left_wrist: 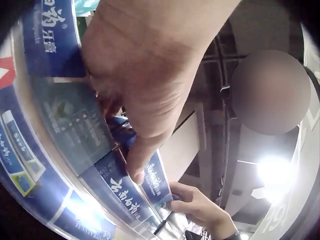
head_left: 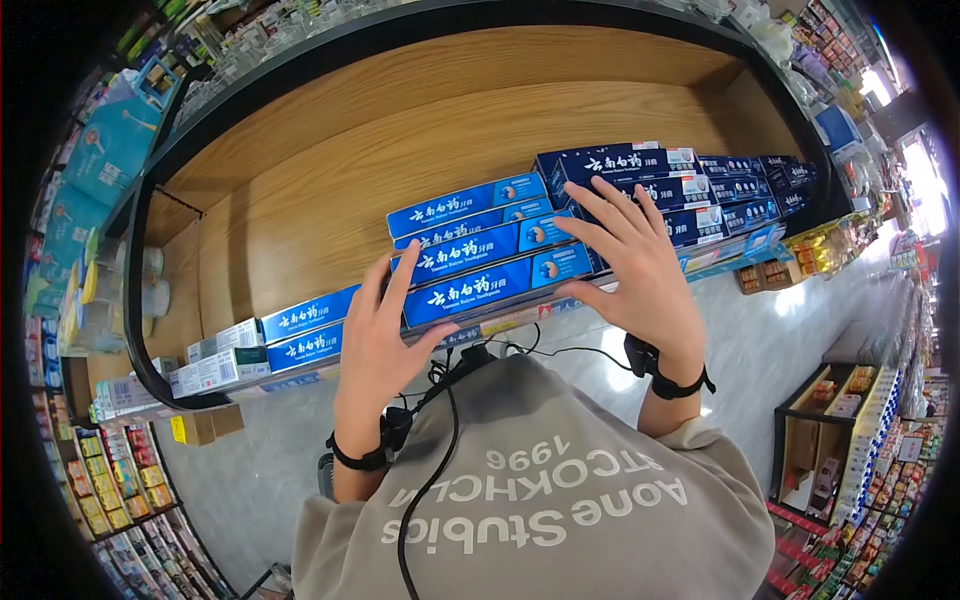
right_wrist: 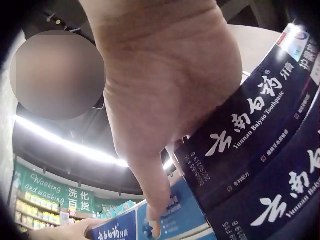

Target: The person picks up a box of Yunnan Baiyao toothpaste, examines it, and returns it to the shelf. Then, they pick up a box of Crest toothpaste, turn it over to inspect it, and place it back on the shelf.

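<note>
Light-blue toothpaste boxes stand stacked in stepped rows near the shelf's front edge. My left hand is at their left end, fingers extended over the upper boxes and thumb low along the front. In the left wrist view that thumb lies against a blue toothpaste box; the other fingertips are hidden there. At the right end, my right hand spreads its straight fingers over the stack's corner. Its thumb touches the end of a light-blue box, beside the dark-blue toothpaste boxes.
More light-blue boxes and white-ended cartons line the front left. Dark-blue boxes are stacked at the right. A black rim frames the wooden shelf. A black cable runs over the person's sweatshirt.
</note>
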`<state>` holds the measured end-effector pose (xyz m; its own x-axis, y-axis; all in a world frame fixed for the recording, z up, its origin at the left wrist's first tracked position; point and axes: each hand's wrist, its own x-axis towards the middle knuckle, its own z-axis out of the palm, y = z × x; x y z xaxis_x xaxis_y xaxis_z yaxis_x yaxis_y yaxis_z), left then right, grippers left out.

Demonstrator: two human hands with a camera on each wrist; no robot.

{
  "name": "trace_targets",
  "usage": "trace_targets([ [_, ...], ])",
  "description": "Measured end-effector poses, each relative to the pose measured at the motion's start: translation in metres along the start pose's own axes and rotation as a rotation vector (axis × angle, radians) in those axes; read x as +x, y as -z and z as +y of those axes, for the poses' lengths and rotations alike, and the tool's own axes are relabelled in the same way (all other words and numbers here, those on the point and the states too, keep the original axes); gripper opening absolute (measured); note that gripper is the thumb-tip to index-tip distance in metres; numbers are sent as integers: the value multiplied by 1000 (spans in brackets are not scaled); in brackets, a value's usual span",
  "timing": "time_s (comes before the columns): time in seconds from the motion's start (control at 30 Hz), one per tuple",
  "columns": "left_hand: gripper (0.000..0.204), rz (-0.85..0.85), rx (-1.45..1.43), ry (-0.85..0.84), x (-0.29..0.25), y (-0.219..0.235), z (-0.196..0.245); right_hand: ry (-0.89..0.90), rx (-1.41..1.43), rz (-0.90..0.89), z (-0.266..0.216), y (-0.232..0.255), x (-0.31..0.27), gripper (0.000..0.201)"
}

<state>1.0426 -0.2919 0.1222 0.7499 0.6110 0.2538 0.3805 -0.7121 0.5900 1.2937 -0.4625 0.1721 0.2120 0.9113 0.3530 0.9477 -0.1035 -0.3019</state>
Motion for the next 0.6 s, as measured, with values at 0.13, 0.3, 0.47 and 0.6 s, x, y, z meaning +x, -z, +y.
trace_targets([
  [0.13, 109, 101, 18, -121, -7, 0, 5, 130, 237, 231, 0, 19, -3, 44],
  [0.3, 105, 279, 10, -124, -43, 7, -16, 287, 784, 330, -12, 15, -14, 38],
  [0.47, 82, 690, -89, 65, -104, 26, -22, 610, 949, -85, -30, -17, 4, 31],
  [0.6, 67, 932, 154, 366, -192, 42, -8, 728, 1160, -338, -45, -53, 8, 30],
])
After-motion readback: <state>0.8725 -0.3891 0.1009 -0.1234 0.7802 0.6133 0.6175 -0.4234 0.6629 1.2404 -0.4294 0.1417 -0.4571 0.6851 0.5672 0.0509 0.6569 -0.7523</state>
